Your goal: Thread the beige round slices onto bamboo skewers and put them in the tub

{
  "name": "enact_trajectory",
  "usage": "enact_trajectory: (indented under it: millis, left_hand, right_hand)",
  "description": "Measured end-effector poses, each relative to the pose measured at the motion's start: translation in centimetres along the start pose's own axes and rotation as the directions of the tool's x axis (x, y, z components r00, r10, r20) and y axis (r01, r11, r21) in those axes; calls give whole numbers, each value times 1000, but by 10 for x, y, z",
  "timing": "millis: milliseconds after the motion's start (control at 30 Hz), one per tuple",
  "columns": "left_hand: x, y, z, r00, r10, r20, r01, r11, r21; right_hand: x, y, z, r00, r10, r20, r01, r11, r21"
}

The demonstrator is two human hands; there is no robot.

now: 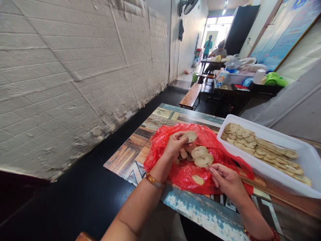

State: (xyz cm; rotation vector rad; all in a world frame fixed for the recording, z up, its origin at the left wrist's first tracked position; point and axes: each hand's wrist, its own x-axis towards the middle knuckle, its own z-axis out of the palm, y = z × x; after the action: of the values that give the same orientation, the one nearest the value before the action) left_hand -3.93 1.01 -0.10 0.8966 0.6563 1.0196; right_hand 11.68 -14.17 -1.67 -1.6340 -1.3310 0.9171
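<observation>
My left hand (178, 144) pinches a flat, round beige food slice (190, 136) at the upper end of a thin stick. Two more such slices (202, 156) are threaded lower on that skewer. My right hand (224, 177) grips the skewer's lower end just below them. Beneath both hands lies a red plastic bag (165, 137), spread open with several loose slices in it. One loose slice (198, 179) rests on the bag's near side. The exact food cannot be told.
A white plastic tub (265, 129) of threaded skewers (240, 134) stands at the right. Bare sticks (265, 190) lie on the patterned table (125, 154) beside it. A bench (191, 95), a cluttered table and two people are farther back. A white brick-pattern wall (75, 83) runs along the left.
</observation>
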Motion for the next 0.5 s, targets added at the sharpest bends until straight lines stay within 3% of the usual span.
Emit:
enact_trajectory:
  millis: [233, 500]
  left_hand:
    - [-3, 2, 0, 997, -68, 30, 71, 993, -99]
    - [-6, 2, 1, 994, -85, 75, 95, 986, -140]
  right_hand:
    - [-1, 2, 0, 998, -51, -23, 48, 992, -116]
    - [2, 10, 8, 987, -94, -127, 76, 988, -134]
